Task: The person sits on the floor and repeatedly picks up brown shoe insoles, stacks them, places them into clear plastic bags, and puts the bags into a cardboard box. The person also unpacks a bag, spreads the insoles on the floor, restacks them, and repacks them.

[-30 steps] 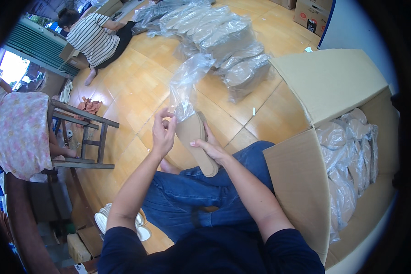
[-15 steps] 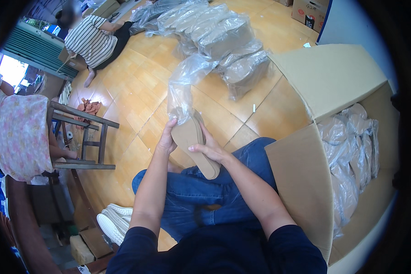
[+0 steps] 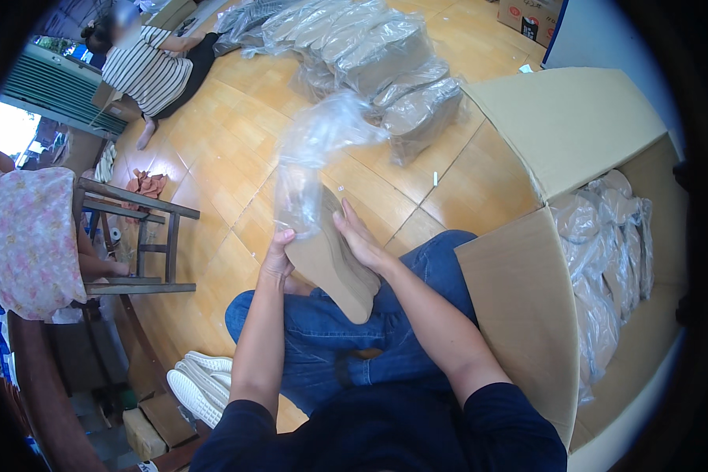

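A stack of tan shoe insoles (image 3: 334, 275) is between my hands, above my crossed legs. Its near end points down toward my lap, and its far end is inside a clear plastic bag (image 3: 299, 197). My left hand (image 3: 277, 256) is closed on the stack's left edge, its thumb at the mouth of the bag. Along the right edge, my right hand (image 3: 359, 240) presses its palm and fingers against the layered sides. The bag puffs up and away from me, past the insoles. Some of my fingers are hidden behind the stack.
An open cardboard box (image 3: 519, 291) with bagged insoles (image 3: 606, 252) stands at my right. More bagged insoles (image 3: 370, 47) lie ahead on the tiled floor. White shoes (image 3: 197, 385) rest at my left, near a wooden stool (image 3: 165, 236). Another person (image 3: 153, 75) sits far left.
The insole stack has tipped, showing more of its layered right side, and its near end has dropped closer to me. My right thumb has left the top face. The bag has shifted left.
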